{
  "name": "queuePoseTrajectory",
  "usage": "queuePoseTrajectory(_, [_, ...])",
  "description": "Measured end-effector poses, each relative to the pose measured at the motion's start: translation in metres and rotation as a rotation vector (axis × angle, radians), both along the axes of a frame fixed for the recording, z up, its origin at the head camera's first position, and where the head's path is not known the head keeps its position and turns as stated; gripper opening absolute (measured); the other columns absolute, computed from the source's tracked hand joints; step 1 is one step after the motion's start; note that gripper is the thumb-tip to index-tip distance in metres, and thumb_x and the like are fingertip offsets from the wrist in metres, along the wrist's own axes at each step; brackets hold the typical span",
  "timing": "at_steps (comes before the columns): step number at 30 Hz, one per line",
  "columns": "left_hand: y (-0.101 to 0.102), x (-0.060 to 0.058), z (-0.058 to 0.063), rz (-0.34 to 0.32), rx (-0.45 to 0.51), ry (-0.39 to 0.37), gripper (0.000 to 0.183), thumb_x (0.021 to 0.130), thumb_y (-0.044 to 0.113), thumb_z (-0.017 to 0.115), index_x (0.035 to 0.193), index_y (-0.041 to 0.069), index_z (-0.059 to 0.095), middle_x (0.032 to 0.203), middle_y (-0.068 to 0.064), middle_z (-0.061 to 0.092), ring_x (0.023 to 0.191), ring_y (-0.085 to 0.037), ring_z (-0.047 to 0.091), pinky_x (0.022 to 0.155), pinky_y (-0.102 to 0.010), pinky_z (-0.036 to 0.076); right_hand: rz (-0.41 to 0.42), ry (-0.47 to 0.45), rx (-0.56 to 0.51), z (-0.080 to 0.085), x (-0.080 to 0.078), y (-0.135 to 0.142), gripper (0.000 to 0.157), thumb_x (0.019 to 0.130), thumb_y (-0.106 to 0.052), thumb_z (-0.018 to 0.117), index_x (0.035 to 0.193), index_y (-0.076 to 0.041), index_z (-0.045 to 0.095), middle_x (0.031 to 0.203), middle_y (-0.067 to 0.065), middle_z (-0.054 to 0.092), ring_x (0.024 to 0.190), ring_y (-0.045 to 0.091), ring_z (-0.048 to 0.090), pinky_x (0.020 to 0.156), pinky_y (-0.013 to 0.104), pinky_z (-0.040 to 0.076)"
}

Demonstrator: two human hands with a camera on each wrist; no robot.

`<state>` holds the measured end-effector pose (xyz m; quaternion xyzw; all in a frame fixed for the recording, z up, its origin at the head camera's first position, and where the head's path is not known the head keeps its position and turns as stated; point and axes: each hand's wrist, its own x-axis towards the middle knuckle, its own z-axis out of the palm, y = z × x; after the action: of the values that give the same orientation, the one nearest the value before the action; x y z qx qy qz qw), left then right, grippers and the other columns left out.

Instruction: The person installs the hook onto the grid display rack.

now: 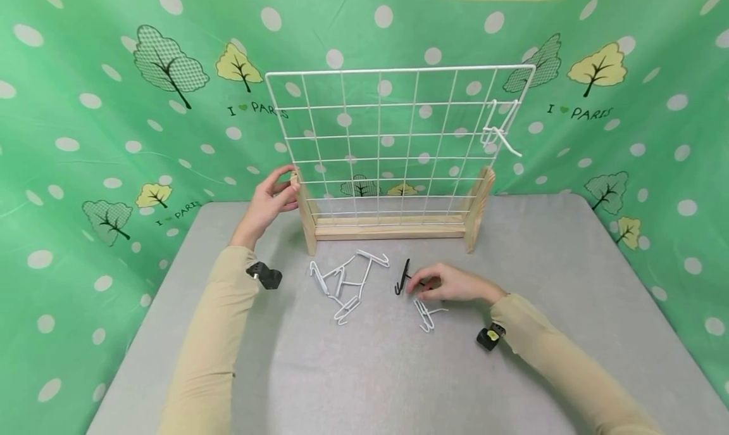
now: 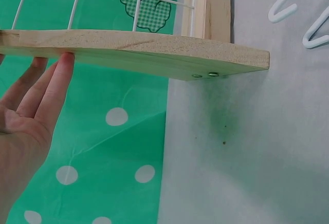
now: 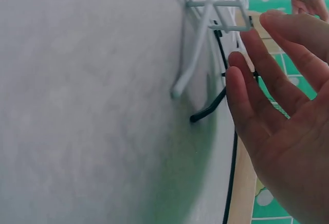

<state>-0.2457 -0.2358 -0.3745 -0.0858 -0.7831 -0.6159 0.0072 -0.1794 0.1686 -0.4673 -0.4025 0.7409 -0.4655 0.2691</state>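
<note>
A white wire grid panel stands upright in a wooden stand. My left hand is at the stand's left upright; in the left wrist view its nearly straight fingers touch the upright's outer face. Over the table, my right hand hovers at a black wire hook, partly covering it. In the right wrist view its fingers are loosely bent and spread, with no hook visibly pinched. Just in front of that hand lies a white wire hook. Another white hook hangs on the grid's upper right.
Several white hooks lie in a loose group on the grey tabletop, in front of the stand's left half. A green curtain with white dots and trees surrounds the table at the back and sides.
</note>
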Motion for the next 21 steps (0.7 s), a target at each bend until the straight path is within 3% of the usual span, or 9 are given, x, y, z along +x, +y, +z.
queuePoseTrajectory(4, [0.0, 0.0, 0.0, -0.003, 0.0, 0.002, 0.052, 0.1, 0.014, 0.055, 0.148, 0.009, 0.036, 0.14, -0.03, 0.042, 0.108, -0.044, 0.059, 0.088, -0.045, 0.054, 0.03, 0.0, -0.021, -0.002, 0.0, 0.0, 0.02, 0.089, 0.002, 0.065, 0.109, 0.004, 0.067, 0.109, 0.015, 0.067, 0.101, 0.029, 0.061, 0.089, 0.039, 0.054])
queuePoseTrajectory(11, [0.009, 0.016, 0.019, -0.009, -0.012, 0.003, 0.052, 0.101, 0.012, 0.053, 0.147, 0.002, 0.033, 0.139, -0.034, 0.041, 0.109, -0.05, 0.054, 0.092, -0.052, 0.049, 0.08, -0.031, -0.049, -0.002, 0.003, 0.002, 0.02, 0.089, 0.005, 0.064, 0.108, 0.004, 0.067, 0.113, 0.017, 0.064, 0.106, 0.023, 0.059, 0.093, 0.047, 0.051])
queuePoseTrajectory(14, [0.009, 0.017, 0.02, -0.008, -0.015, -0.001, 0.052, 0.101, 0.012, 0.052, 0.148, 0.003, 0.033, 0.14, -0.033, 0.04, 0.11, -0.05, 0.054, 0.093, -0.053, 0.049, 0.103, -0.044, -0.04, -0.002, 0.004, 0.003, 0.021, 0.088, 0.006, 0.064, 0.109, 0.004, 0.067, 0.116, 0.018, 0.062, 0.11, 0.021, 0.057, 0.094, 0.048, 0.051])
queuePoseTrajectory(21, [0.001, 0.001, 0.001, -0.004, -0.002, -0.003, 0.054, 0.101, 0.015, 0.054, 0.149, 0.008, 0.033, 0.141, -0.031, 0.04, 0.11, -0.049, 0.055, 0.091, -0.049, 0.051, 0.155, -0.026, -0.068, -0.007, 0.004, 0.003, 0.021, 0.09, 0.006, 0.063, 0.111, 0.004, 0.066, 0.123, 0.021, 0.058, 0.116, 0.024, 0.054, 0.096, 0.047, 0.049])
